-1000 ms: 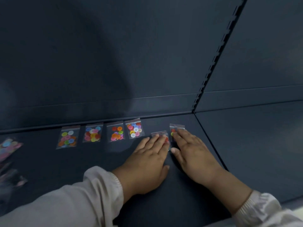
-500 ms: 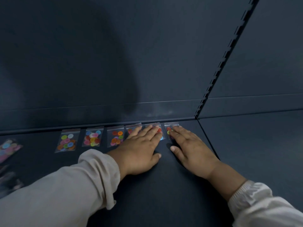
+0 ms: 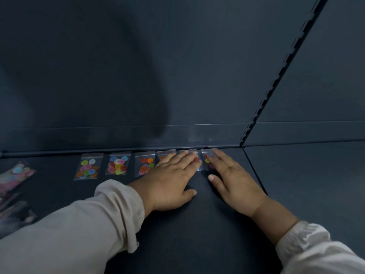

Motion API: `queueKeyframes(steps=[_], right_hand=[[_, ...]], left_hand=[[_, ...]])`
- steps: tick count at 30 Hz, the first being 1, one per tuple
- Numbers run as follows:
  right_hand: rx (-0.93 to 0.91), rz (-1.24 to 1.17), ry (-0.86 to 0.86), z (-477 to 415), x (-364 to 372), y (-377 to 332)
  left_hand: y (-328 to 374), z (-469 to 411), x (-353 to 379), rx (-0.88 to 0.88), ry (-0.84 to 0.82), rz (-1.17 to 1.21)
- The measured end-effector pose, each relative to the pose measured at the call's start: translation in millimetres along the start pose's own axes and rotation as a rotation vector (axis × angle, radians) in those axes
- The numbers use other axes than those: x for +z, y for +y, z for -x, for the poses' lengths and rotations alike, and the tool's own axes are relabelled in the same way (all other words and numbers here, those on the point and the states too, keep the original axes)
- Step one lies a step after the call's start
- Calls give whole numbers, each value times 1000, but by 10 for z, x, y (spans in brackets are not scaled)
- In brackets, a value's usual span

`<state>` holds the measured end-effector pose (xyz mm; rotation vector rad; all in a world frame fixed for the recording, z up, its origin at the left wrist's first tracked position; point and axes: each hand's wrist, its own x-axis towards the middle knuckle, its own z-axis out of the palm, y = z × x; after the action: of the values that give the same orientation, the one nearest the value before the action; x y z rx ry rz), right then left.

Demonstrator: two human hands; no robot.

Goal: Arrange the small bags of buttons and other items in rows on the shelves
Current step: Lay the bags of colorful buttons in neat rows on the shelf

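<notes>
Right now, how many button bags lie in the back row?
6. From the left: first bag, second bag, third bag; the left hand partly covers the fourth bag and fifth bag; the right hand rests on the sixth bag. Others may be hidden.

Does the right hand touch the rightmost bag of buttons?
Touching. In the head view, the right hand lays its straight fingers flat on the rightmost bag.

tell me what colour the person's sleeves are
Pale beige, nearly off-white; the left sleeve shows it best in the head view.
</notes>
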<state>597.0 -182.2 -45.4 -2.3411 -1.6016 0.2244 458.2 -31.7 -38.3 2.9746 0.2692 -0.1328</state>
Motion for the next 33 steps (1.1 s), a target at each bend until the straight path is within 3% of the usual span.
queueKeyframes(steps=[6,11,24,28,33], right_hand=[[-30,1,97,-89,-85,-361],[-160,5,106,-294,-11,-967],[-424,20,-128,-852,659,-2934],[-415,-13,-145,-1041,930,-3356],[-276,-72,-118,-1326,1128,-3659]], left_hand=[[-64,326,-166,-40,133,18],[-375,873,-286,-221,222,20],[-1489,2657,-298,-755,184,-85],[-1783,3048,-328,-814,190,-78],[-2188,3221,-319,-788,295,-8]])
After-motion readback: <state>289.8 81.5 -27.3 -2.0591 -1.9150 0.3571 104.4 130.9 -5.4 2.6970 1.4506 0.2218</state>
